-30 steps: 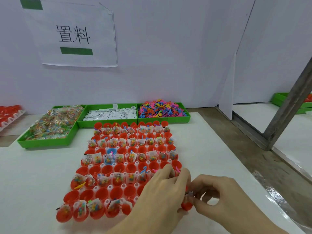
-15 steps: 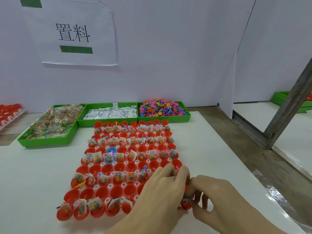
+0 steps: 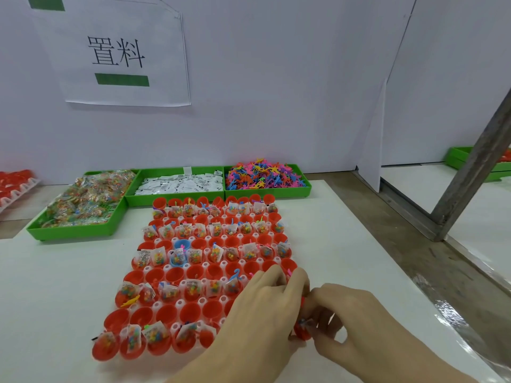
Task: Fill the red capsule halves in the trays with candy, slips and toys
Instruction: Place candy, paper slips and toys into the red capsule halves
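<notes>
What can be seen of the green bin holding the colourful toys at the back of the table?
The green toy bin is a shallow rectangular tray of what looks like moulded plastic, standing flat at the table's far edge near the white wall. It is heaped with small plastic toys in pink, orange, blue and yellow. Its left side abuts the slip bin; the capsule tray's far row sits just in front, contact unclear. Neither hand touches it.
</notes>
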The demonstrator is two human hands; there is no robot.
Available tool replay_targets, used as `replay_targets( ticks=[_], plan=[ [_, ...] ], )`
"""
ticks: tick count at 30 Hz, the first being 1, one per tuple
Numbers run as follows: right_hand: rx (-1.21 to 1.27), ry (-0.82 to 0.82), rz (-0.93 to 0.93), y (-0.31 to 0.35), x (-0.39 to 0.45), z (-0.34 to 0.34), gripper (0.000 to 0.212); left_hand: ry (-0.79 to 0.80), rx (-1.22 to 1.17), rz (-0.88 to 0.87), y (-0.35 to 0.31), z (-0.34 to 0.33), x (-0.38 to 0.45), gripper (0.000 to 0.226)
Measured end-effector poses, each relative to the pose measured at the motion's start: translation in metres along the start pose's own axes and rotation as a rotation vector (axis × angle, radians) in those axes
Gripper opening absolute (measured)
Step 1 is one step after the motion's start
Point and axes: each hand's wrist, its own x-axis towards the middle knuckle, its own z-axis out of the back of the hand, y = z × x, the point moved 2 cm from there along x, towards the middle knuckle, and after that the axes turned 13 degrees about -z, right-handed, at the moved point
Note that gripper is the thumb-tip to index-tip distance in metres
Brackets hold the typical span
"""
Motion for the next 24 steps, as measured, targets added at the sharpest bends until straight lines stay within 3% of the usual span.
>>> replay_targets(
  ticks=[7, 15, 19, 24],
  plan=[
    [0.289, 0.011, -0.149, -0.015, 0.002, 0.000, 0.017, -0.040, -0.013, -0.001, 0.001, -0.002, -0.003, 0.057],
    [0.569, 0.256, -0.210, -0.020, 0.006, 0.008, 0.014, -0.052, 0.004, -0.018, 0.002, -0.002, -0.007, 0.052],
    [0.601, 0.183, -0.216, -0.025, 0.007, 0.009, 0.011, -0.036, 0.004, -0.021, 0.000, -0.001, -0.004, 0.051],
    [0.460, 0.076, -0.198, -0.024, 0.007, 0.005, 0.013, -0.044, 0.028, -0.039, -0.002, 0.002, -0.004, 0.050]
  ],
)
